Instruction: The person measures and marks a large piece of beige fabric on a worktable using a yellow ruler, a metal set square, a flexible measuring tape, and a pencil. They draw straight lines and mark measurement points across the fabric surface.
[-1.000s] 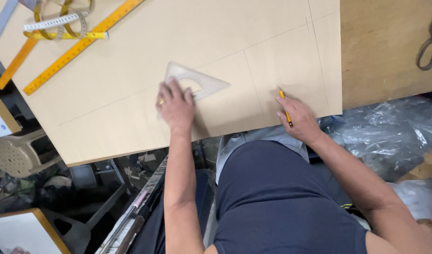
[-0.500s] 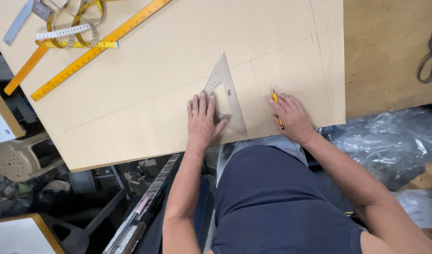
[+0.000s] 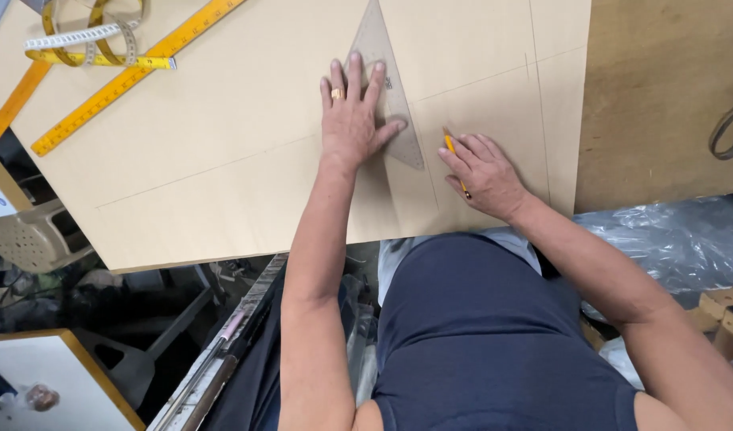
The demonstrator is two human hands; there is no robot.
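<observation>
Pale brown paper (image 3: 223, 144) covers most of the wooden table (image 3: 662, 96), and thin pencil lines cross it, one long slanted line running from the left toward the middle and two straighter ones going away from me on the right. I see my left hand (image 3: 352, 120) lying flat on a clear plastic triangle (image 3: 389, 88), fingers spread and straight, a ring on one of them, the thumb stretched out to the right along the triangle's near part. That triangle sits near the middle of the paper, its long point reaching to the far edge of view and its wide end near me, just left of my other hand. My right hand (image 3: 482, 172) rests on the paper just beside the triangle's near right corner, fingers curled closed around a yellow pencil (image 3: 454, 160). Its tip points away from me and sits close to the triangle's right edge; I cannot tell whether it touches the paper

Far left on the paper lies a long yellow ruler (image 3: 135, 72), slanted, with a coiled measuring tape (image 3: 95, 36) just beyond it and touching it. Dark scissor handles (image 3: 729, 132) show at the right edge of the table. Crumpled clear plastic sheet (image 3: 669, 247) lies below the table's near right side, and a beige plastic stool (image 3: 31, 235) stands under the left
</observation>
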